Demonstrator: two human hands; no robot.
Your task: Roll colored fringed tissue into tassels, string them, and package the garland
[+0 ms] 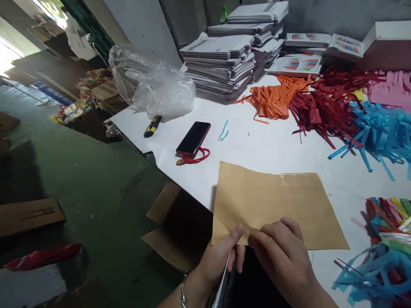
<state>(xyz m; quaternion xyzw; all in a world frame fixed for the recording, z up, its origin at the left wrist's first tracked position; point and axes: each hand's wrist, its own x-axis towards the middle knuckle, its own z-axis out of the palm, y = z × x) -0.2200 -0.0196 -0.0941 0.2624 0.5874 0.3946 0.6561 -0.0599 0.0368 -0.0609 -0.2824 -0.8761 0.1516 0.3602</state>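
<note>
A flat tan paper sheet or envelope (276, 201) lies over the front edge of the white table, its near left part lifted a little. My left hand (221, 254) grips its near edge, thumb on top and fingers beneath. Beside it, my right hand (282, 248) pinches the same edge with bent fingers. Something thin, dark and silvery shows below my left hand; I cannot make out what it is. A black phone (193, 137) with a red cord (199, 159) lies beyond the paper.
Stacked printed sheets (218, 64), a clear plastic bag (157, 85) and a cutter (153, 126) are on the table (244, 149). Orange (272, 100), dark red (324, 107) and blue strips (385, 132) lie right. An open carton (163, 203) stands below the edge.
</note>
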